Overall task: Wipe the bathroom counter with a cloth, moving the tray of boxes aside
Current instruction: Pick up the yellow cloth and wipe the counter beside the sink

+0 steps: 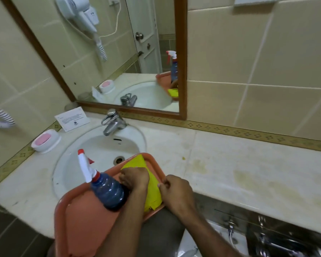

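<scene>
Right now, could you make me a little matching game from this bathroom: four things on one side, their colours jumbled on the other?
Things:
1. cloth
2. tray
3. soap
4. spray bottle

Colours:
A. pink
B. dark blue with a white nozzle
C. yellow
D. orange-red

Pairs: 1-C, 2-D, 3-A, 4-B

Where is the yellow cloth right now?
The cloth lies in the orange tray's right end, over the sink's front edge, beside the spray bottle, with both hands on it.
</scene>
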`<state>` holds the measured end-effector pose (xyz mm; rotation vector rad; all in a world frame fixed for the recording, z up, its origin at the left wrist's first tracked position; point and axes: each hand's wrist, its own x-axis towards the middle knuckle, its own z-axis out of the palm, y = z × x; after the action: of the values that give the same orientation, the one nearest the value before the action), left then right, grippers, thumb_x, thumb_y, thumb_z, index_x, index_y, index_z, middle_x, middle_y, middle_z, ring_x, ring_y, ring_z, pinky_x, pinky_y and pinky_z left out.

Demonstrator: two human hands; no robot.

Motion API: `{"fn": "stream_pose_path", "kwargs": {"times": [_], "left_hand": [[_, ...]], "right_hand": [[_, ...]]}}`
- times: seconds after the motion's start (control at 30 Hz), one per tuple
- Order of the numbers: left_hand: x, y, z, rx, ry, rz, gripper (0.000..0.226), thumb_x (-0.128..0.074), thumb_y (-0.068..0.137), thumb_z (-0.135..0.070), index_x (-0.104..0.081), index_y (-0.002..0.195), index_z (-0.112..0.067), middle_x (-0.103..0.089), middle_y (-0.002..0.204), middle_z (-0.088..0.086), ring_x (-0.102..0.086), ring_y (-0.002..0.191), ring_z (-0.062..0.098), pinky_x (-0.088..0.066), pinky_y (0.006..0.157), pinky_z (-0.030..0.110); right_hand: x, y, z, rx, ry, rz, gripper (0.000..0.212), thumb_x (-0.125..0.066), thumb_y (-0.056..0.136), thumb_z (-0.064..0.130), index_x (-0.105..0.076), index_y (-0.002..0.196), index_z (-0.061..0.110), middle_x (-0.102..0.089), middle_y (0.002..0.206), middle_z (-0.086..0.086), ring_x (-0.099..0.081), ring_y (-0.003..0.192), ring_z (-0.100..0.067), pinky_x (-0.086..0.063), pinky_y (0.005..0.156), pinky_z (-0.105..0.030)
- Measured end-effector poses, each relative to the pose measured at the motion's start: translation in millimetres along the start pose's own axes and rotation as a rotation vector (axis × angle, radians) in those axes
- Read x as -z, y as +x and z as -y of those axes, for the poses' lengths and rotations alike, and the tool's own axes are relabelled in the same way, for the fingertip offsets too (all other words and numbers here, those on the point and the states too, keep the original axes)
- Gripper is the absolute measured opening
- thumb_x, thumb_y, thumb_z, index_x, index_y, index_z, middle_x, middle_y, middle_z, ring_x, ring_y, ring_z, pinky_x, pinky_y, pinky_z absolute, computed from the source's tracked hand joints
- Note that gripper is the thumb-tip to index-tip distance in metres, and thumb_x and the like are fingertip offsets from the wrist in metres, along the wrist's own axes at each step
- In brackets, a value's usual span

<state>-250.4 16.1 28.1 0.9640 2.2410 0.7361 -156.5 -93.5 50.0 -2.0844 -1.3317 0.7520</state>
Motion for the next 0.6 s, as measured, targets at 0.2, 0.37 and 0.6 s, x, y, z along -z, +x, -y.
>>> {"fn": "stream_pose_path", "kwargs": {"times": [0.2, 0.37, 0.6], "left_hand": [[0.4, 23.9, -11.9, 0.048, -0.259, 0.135, 0.031, -0.063, 0.077, -0.008, -0.066, 0.106, 0.0, -0.068, 0.116, 0.021, -0.065, 0.106, 0.038, -0.051, 0.085, 0.038], [22.6, -1.0, -15.7, -0.172, -0.426, 0.256, 0.017, -0.064, 0.067, -0.02, -0.064, 0.083, -0.015, -0.069, 0.079, 0.002, -0.067, 0.076, 0.028, -0.058, 0.069, 0.038], [77.5, -79.8, -40.4, -0.475, -0.545, 0.417, 0.022, -0.07, 0.085, -0.012, -0.055, 0.101, -0.015, -0.069, 0.079, 0.0, -0.066, 0.069, 0.013, -0.054, 0.06, 0.029]], "right_hand": [[-19.7, -1.7, -6.4, -0.014, 0.156, -0.087, 0.024, -0.063, 0.081, 0.039, -0.071, 0.094, 0.021, -0.075, 0.085, 0.004, -0.069, 0.083, -0.015, -0.055, 0.075, -0.032], [-8.0, 5.3, -23.0, -0.069, 0.358, -0.18, 0.033, -0.075, 0.08, 0.03, -0.068, 0.109, 0.017, -0.072, 0.099, 0.003, -0.065, 0.092, -0.013, -0.053, 0.084, -0.031], [20.8, 14.5, -30.3, 0.044, 0.622, 0.152, 0.098, -0.082, 0.057, 0.064, -0.045, 0.141, 0.029, -0.048, 0.142, 0.015, -0.045, 0.129, -0.005, -0.041, 0.104, -0.031]]}}
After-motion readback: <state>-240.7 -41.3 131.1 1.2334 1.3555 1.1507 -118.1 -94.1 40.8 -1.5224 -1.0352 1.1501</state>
